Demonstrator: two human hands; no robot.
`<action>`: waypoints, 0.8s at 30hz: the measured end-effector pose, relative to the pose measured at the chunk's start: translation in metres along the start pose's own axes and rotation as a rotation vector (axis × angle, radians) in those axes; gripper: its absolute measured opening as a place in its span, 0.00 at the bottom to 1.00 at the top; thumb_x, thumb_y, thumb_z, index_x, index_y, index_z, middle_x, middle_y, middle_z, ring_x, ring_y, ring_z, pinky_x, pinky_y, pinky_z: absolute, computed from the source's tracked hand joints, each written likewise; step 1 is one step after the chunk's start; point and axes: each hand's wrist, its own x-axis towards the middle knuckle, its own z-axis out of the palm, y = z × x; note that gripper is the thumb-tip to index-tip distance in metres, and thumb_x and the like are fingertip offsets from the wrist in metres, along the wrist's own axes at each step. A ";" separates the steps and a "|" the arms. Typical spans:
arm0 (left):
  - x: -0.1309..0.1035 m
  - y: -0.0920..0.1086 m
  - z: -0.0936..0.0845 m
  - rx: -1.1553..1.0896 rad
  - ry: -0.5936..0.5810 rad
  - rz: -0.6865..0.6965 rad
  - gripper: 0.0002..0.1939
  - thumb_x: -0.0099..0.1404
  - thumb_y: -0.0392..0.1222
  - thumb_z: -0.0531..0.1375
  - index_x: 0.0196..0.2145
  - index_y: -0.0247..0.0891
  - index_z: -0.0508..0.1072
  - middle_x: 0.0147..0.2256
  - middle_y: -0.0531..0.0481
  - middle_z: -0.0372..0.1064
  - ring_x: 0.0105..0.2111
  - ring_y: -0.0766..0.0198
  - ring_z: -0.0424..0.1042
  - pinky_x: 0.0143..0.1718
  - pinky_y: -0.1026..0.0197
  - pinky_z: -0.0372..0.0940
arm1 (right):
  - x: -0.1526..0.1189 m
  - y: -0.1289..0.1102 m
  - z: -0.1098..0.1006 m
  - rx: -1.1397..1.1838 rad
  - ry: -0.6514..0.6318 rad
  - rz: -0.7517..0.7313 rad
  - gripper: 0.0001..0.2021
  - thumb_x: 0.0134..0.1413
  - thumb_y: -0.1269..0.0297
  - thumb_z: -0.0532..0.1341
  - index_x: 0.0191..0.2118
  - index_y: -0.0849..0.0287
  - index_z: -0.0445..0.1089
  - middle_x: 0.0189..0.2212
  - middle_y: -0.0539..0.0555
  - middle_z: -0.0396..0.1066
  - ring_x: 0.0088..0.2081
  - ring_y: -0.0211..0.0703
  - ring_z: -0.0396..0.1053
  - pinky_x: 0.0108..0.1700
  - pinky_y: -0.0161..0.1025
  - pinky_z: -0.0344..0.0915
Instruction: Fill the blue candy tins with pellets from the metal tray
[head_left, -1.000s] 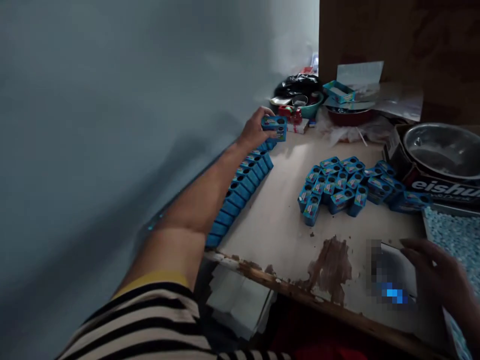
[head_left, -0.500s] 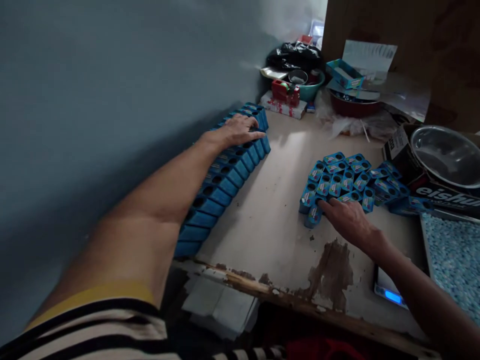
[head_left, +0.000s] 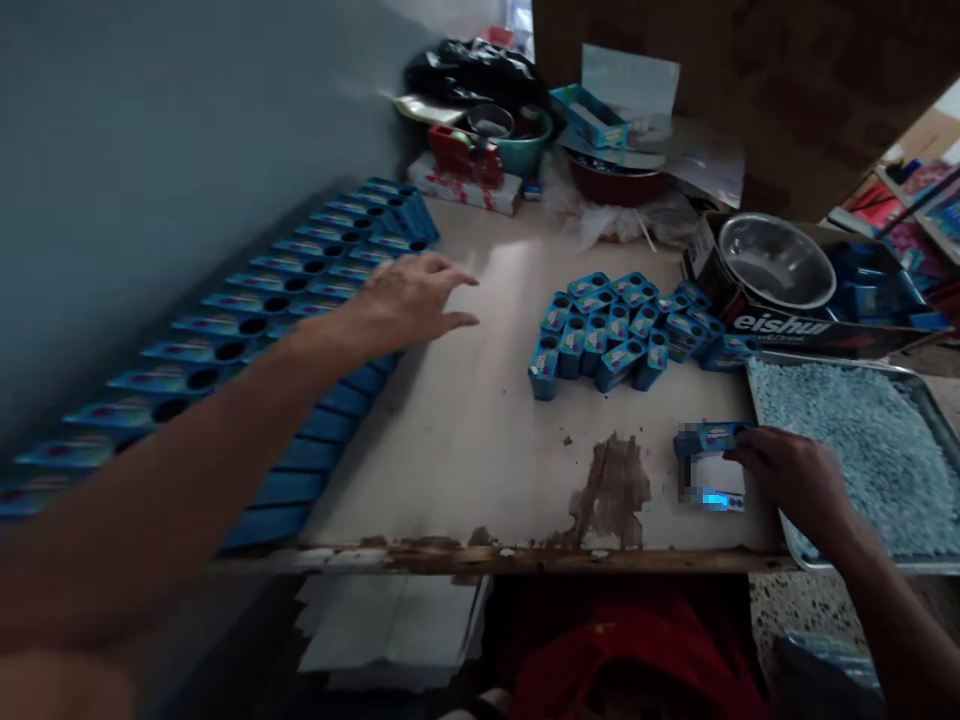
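My left hand (head_left: pixel 420 298) is open with its fingers apart, over the right side of long rows of blue boxes (head_left: pixel 251 326) that stand along the wall. In my right hand (head_left: pixel 795 470) is a small blue box (head_left: pixel 720 436), gripped at its right end. That box lies level over the back of a small scale (head_left: pixel 721 478) with a lit blue display. A cluster of several blue boxes with dark round holes in their tops (head_left: pixel 596 340) stands on the table (head_left: pixel 465 430) between my hands.
A metal tray (head_left: pixel 930 400) of pale blue pellets lies at the right. Behind it a carton (head_left: pixel 795 330) holds a steel bowl (head_left: pixel 776 262). At the back are a red tape dispenser (head_left: pixel 457 155), a green basin (head_left: pixel 525 155) and a dark red bowl (head_left: pixel 619 185).
My right hand has taken a blue box from the cluster's front and carried it right, to the scale. My left hand has lifted off the rows and opened. The view has turned right.
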 end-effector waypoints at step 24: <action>-0.152 0.197 0.070 -0.087 -0.054 -0.098 0.22 0.70 0.59 0.65 0.57 0.51 0.79 0.59 0.47 0.80 0.59 0.44 0.79 0.65 0.44 0.72 | -0.048 0.159 0.065 -0.084 -0.200 -0.067 0.14 0.74 0.59 0.56 0.49 0.60 0.77 0.46 0.66 0.77 0.46 0.58 0.72 0.46 0.47 0.63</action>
